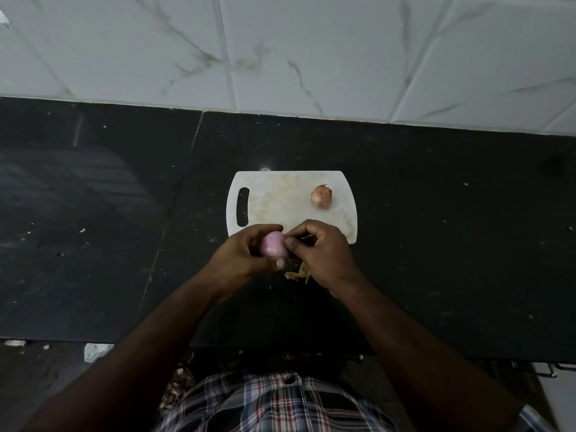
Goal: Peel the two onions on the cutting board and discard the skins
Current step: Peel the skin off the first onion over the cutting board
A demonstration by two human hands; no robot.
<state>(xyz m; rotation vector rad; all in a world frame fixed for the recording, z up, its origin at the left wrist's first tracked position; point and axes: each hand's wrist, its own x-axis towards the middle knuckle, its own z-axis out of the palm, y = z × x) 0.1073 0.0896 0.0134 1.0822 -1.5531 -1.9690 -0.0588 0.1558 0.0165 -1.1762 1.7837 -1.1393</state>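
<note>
Both hands are close together over the near edge of the cutting board (280, 198). The left hand (241, 257) has its fingers curled round a peeled onion (273, 247), pinkish-purple and smooth, holding it up off the counter (124, 229). The right hand (321, 254) sits right against it, thumb touching the onion's right side and fingers bent around a thin bit of skin; how firmly it's pinched I can't tell.

Under the right hand, on the dark counter just off the board's edge, there's a small pile of skins (297, 273), dry and brownish. The other onion (321, 197) is beyond the right hand, sitting alone on the far right part of the board, still in its papery tan skin with a torn flap at the top. The board's handle slot is beyond the left hand. A plaid shirt (274, 403) shows at the bottom.
</note>
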